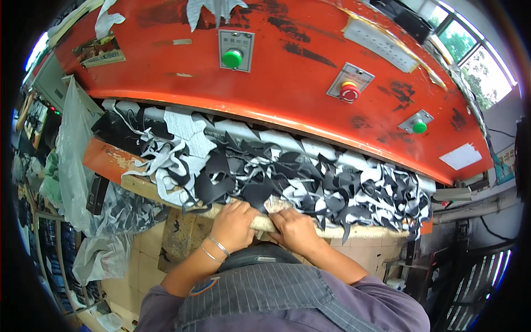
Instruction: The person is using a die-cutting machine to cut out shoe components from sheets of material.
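Observation:
Both of my hands are at the near edge of a long pale board on the bed of a red press. My left hand, with a bracelet at the wrist, curls its fingers over that edge. Close by on the right, my right hand also grips the edge with bent fingers; both sets of fingertips are partly hidden. Beyond them the board is heaped with black cut scraps and tangled white strips. A larger white sheet piece lies towards the back left.
Across the far side stands the red machine housing, with a green button, a red knob and another green button. Clear plastic sheeting hangs at the left. Below is a tiled floor, with a dark rack at the right.

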Motion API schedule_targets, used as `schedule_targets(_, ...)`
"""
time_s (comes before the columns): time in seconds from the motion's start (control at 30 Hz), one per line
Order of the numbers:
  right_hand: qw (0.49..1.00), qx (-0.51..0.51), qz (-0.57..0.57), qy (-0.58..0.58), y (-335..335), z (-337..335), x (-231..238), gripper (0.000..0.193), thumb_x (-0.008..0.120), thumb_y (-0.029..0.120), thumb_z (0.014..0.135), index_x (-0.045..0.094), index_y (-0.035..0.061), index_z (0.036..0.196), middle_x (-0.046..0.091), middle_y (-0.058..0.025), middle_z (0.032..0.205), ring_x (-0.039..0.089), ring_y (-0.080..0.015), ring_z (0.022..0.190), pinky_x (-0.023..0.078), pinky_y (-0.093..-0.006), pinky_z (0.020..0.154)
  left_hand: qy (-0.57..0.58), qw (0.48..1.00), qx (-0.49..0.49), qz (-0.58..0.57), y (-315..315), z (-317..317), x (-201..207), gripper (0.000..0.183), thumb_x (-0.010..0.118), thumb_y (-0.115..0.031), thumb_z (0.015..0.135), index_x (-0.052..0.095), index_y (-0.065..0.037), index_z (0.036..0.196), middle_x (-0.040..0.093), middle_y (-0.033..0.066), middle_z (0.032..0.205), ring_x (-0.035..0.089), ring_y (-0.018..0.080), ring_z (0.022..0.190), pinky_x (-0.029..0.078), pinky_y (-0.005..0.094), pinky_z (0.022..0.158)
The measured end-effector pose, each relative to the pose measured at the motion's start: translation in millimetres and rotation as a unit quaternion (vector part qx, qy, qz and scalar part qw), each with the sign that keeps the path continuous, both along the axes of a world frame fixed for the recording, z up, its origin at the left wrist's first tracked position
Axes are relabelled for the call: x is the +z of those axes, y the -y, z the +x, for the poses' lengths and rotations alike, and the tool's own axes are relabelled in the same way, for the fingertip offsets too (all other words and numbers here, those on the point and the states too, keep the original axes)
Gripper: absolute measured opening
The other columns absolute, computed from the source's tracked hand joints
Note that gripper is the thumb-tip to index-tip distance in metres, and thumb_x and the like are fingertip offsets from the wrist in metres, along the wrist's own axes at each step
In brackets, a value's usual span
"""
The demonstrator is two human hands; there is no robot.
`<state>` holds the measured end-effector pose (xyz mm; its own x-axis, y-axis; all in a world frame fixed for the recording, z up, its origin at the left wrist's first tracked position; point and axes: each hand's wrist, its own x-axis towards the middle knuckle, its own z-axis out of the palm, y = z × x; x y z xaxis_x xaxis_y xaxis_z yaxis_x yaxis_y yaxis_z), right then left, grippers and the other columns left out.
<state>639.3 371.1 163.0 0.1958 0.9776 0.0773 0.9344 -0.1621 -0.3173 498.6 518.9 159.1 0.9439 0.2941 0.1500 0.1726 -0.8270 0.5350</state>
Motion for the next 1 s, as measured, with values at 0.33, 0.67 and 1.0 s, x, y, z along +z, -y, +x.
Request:
schedule_targets(0.33,0.997,-0.062,0.003,0.044,-107.1,135.2,43.2,0.067,0.068,0.057,0.073,0.055,0.0183,0.127,0.055,-0.0138,0.127,0.06,-0.0342,0.107,0.052,-0.0434,0.082,0.102,0.995,-0.018,0.014,-93.6,90.2,-2.9,0.035,0.065,-0.029,0.083,0.064,-0.004,0.107,0.063,0.0132,0.112,0.057,0.0302,0.108,0.046,0.0382,0.09)
schedule_targets(0.67,0.944,0.041,0.156,-0.288,-153.3,230.1,-10.1,0.056,0.081,0.025,0.067,0.058,0.0091,0.116,0.042,-0.0181,0.132,0.045,-0.0321,0.121,0.036,-0.0399,0.102,0.051,0.996,-0.017,0.071,-127.0,119.9,-42.4,0.064,0.068,-0.024,0.081,0.044,0.001,0.135,0.042,0.0182,0.142,0.039,0.0314,0.133,0.031,0.0384,0.11)
schedule_targets(1.0,0.936,0.052,0.08,-0.339,-95.8,125.8,-18.4,0.048,0.076,0.03,0.075,0.061,0.0102,0.117,0.034,-0.027,0.134,0.037,-0.0392,0.127,0.032,-0.042,0.104,0.096,0.82,0.088,-0.558,-120.5,99.4,-46.8,0.027,0.076,-0.013,0.078,0.058,0.0,0.094,0.063,0.0034,0.079,0.058,0.0094,0.069,0.048,0.0237,0.064)
